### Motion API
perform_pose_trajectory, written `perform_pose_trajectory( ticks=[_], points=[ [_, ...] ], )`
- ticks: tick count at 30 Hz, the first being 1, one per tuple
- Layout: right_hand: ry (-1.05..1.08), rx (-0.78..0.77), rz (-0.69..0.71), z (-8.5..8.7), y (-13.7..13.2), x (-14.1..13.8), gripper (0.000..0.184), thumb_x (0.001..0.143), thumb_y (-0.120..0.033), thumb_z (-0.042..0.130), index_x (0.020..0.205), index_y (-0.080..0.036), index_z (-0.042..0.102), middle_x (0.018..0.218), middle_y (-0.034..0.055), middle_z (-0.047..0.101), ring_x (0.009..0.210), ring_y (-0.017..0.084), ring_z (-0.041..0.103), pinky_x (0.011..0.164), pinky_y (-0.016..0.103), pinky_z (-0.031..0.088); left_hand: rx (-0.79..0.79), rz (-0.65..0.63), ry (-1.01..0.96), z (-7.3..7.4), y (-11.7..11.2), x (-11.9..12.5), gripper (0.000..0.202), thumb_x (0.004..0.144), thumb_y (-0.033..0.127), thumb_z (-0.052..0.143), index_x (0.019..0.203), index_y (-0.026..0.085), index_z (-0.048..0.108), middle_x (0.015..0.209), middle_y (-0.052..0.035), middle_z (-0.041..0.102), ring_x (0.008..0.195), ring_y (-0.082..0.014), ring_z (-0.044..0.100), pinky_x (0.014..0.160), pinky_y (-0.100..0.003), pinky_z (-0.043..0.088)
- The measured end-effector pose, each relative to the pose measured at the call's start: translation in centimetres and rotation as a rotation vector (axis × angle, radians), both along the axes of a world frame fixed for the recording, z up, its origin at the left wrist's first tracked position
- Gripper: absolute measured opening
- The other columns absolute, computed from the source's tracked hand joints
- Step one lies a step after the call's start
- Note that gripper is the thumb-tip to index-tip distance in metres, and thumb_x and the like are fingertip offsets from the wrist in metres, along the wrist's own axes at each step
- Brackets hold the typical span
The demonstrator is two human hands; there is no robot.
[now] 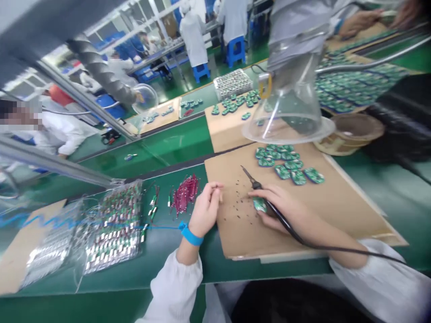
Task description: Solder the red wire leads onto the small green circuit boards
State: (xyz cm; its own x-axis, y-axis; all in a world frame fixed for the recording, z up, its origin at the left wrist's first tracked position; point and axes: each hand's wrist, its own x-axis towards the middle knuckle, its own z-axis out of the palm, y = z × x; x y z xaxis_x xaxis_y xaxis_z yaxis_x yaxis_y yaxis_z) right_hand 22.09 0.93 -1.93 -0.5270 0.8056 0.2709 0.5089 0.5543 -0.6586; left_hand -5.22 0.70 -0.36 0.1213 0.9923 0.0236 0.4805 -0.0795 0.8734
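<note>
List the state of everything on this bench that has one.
Right hand: closed around soldering iron.
Circuit board: flat under right hand.
Left hand: fingers pinched shut at cardboard mat edge.
Red wires: loose heap on bench.
Spare boards: scattered flat on mat.

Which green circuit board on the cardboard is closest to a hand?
The lone small green circuit board under the right hand holding the black soldering iron; the other green boards lie clustered farther up the brown cardboard sheet.
</note>
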Motion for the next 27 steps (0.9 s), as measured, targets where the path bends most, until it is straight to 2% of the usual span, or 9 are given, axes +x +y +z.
perform_pose_trajectory(
  ticks=[3, 6, 9, 11, 14, 17, 22, 25, 27],
  points=[
    [0.053, -0.012, -0.035, -0.2, 0.1, 0.1, 0.049, 0.092, -0.026, 0.066, 0.139, -0.029, 0.054, 0.116, 0.0114, 0.063, 0.102, 0.028, 0.066, 0.087, 0.044, 0.058, -0.116, -0.182, -0.029, 0.4, -0.7, 3.4, 0.023, 0.108, 0.039, 0.042, 0.123, 0.022, 0.048, 0.088, 0.0001, 0.073, 0.053, -0.0100, 0.053, 0.062, -0.024, 0.047],
    [0.133, 0.035, -0.107, -0.7, 0.3, 1.0, 0.041, 0.094, -0.026, 0.064, 0.134, -0.028, 0.056, 0.111, 0.0093, 0.063, 0.097, 0.025, 0.066, 0.087, 0.042, 0.058, -0.184, -0.213, -0.009, 0.5, -0.7, 4.7, 0.018, 0.106, 0.040, 0.048, 0.106, 0.022, 0.051, 0.090, 0.0004, 0.078, 0.047, -0.0095, 0.053, 0.061, -0.025, 0.048],
    [0.157, 0.047, -0.118, -0.9, 0.4, 1.8, 0.040, 0.095, -0.024, 0.064, 0.133, -0.028, 0.055, 0.106, 0.0076, 0.063, 0.095, 0.024, 0.067, 0.089, 0.043, 0.057, -0.146, -0.195, 0.008, 0.3, -0.6, 5.0, 0.019, 0.105, 0.038, 0.051, 0.095, 0.022, 0.056, 0.086, 0.0004, 0.078, 0.068, -0.0136, 0.068, 0.072, -0.025, 0.051],
    [0.132, 0.028, -0.075, -0.8, 0.4, 1.8, 0.042, 0.095, -0.024, 0.064, 0.135, -0.029, 0.055, 0.109, 0.0082, 0.063, 0.097, 0.025, 0.067, 0.088, 0.043, 0.058, -0.117, -0.186, 0.013, 0.2, -0.5, 5.0, 0.019, 0.104, 0.036, 0.053, 0.093, 0.021, 0.059, 0.084, 0.0000, 0.077, 0.079, -0.0155, 0.071, 0.076, -0.026, 0.052],
    [0.093, -0.028, 0.002, -0.1, 0.2, 1.1, 0.042, 0.098, -0.024, 0.059, 0.139, -0.030, 0.054, 0.115, 0.0095, 0.064, 0.102, 0.026, 0.067, 0.090, 0.044, 0.057, -0.082, -0.170, 0.063, 0.1, -0.5, 4.9, 0.019, 0.102, 0.035, 0.056, 0.092, 0.021, 0.063, 0.080, 0.0002, 0.074, 0.075, -0.0154, 0.070, 0.074, -0.026, 0.052],
    [0.108, -0.055, 0.013, 0.4, 0.2, 0.6, 0.040, 0.100, -0.022, 0.054, 0.139, -0.028, 0.054, 0.116, 0.0096, 0.065, 0.104, 0.025, 0.067, 0.091, 0.041, 0.057, -0.037, -0.167, 0.117, 0.0, -0.7, 4.7, 0.017, 0.102, 0.033, 0.056, 0.094, 0.022, 0.064, 0.078, 0.0015, 0.072, 0.071, -0.0138, 0.069, 0.072, -0.025, 0.052],
    [0.181, 0.008, -0.097, -0.1, 0.0, 1.5, 0.025, 0.099, -0.020, 0.056, 0.123, -0.027, 0.062, 0.106, 0.0059, 0.072, 0.097, 0.022, 0.071, 0.088, 0.038, 0.057, 0.037, -0.160, 0.167, -0.4, -1.2, 4.2, 0.019, 0.104, 0.034, 0.053, 0.098, 0.021, 0.066, 0.078, 0.0004, 0.071, 0.069, -0.0136, 0.068, 0.070, -0.025, 0.053],
    [0.300, -0.076, -0.201, -0.3, -0.4, 1.9, 0.029, 0.099, -0.023, 0.059, 0.127, -0.027, 0.057, 0.099, 0.0041, 0.076, 0.090, 0.021, 0.075, 0.085, 0.038, 0.058, 0.081, -0.194, 0.204, -0.4, -1.3, 4.2, 0.019, 0.104, 0.032, 0.053, 0.098, 0.021, 0.067, 0.078, -0.0007, 0.069, 0.073, -0.0144, 0.066, 0.071, -0.026, 0.052],
    [0.430, -0.157, -0.230, -0.3, -0.8, 1.9, 0.035, 0.098, -0.025, 0.063, 0.131, -0.027, 0.052, 0.097, 0.0038, 0.076, 0.087, 0.021, 0.076, 0.083, 0.038, 0.059, 0.130, -0.209, 0.268, -0.4, -1.2, 4.4, 0.018, 0.102, 0.031, 0.056, 0.095, 0.021, 0.069, 0.089, -0.0031, 0.067, 0.076, -0.0142, 0.063, 0.072, -0.027, 0.050]
  ],
)
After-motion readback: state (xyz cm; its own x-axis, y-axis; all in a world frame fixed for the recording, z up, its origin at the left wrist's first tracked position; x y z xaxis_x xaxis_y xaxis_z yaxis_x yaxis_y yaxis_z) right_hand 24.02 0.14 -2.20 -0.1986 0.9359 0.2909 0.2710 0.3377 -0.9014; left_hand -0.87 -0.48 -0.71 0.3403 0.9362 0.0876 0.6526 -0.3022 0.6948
